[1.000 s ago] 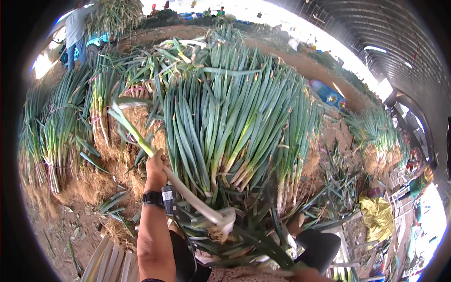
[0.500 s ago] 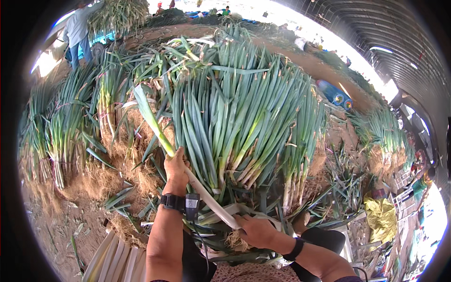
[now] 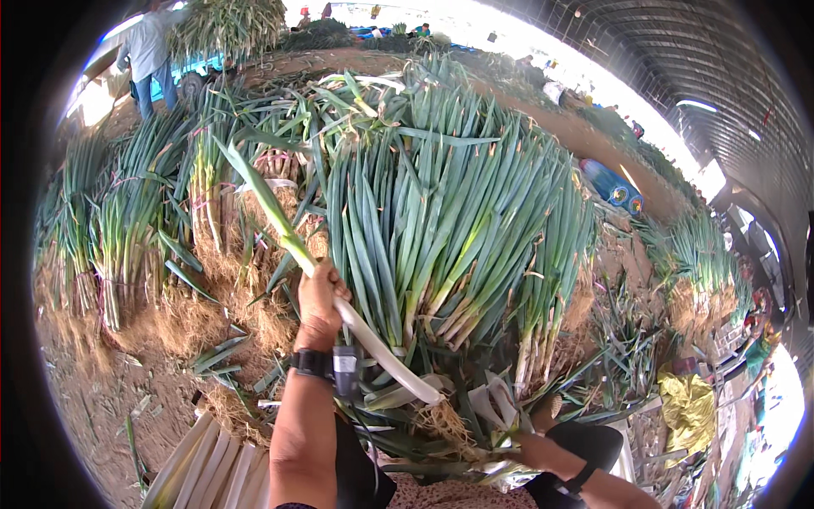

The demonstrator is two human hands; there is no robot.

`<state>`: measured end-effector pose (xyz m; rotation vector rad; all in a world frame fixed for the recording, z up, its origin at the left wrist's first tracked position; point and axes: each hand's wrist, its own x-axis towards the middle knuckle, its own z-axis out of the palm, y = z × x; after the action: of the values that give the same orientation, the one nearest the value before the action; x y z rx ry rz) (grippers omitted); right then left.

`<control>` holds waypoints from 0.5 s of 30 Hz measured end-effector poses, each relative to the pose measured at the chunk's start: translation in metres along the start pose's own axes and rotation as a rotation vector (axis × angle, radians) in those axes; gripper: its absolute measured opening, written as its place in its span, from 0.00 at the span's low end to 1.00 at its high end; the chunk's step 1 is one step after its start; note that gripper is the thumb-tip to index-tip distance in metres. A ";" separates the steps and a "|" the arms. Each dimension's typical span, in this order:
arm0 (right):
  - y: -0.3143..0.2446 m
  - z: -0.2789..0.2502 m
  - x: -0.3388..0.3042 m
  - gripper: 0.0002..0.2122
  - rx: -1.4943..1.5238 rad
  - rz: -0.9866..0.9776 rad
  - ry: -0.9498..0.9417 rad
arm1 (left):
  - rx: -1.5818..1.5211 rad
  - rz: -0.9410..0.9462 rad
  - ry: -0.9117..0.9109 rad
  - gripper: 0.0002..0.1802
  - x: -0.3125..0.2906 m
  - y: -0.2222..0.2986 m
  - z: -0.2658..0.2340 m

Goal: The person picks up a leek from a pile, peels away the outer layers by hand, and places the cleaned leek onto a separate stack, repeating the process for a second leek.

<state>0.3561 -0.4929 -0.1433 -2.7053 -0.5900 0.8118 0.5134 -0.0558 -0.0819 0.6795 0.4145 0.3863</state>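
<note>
My left hand (image 3: 320, 293) is closed round the middle of a long leek (image 3: 386, 356). The leek slants from green leaves at the upper left to a white base and stringy roots at the lower right. My right hand (image 3: 536, 452) is apart from it, low on the right beside pale, loose leaf strips (image 3: 496, 403). Its fingers are blurred, so whether they hold a strip cannot be made out. A large heap of leeks (image 3: 441, 220) lies just beyond my hands. At the lower left, several white leek shafts (image 3: 208, 467) lie side by side.
Tied leek bundles (image 3: 119, 246) with shaggy roots stand at the left. A yellow crumpled sack (image 3: 687, 407) lies at the right, and a blue container (image 3: 612, 188) farther back. A person (image 3: 153, 55) stands by a loaded blue cart at the far left.
My right hand has left the leek's root end and moved down and right. Pale leaf strips now show near it. My left hand keeps its hold on the leek.
</note>
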 end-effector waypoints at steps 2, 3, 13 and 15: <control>-0.025 -0.040 0.028 0.33 0.126 -0.042 0.154 | 0.073 0.050 0.008 0.08 -0.012 -0.015 0.007; -0.064 -0.061 0.044 0.33 0.196 -0.065 0.302 | 0.102 0.056 0.022 0.07 -0.020 -0.025 0.006; -0.150 -0.025 0.134 0.13 0.607 -0.065 0.451 | 0.168 -0.069 -0.469 0.10 -0.093 -0.112 0.020; -0.143 -0.040 0.132 0.09 0.741 -0.138 0.476 | 0.269 -0.137 -0.639 0.12 -0.103 -0.129 0.020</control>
<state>0.4358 -0.3126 -0.1220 -2.0284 -0.2778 0.2446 0.4620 -0.2066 -0.1295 0.9850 -0.0996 -0.0299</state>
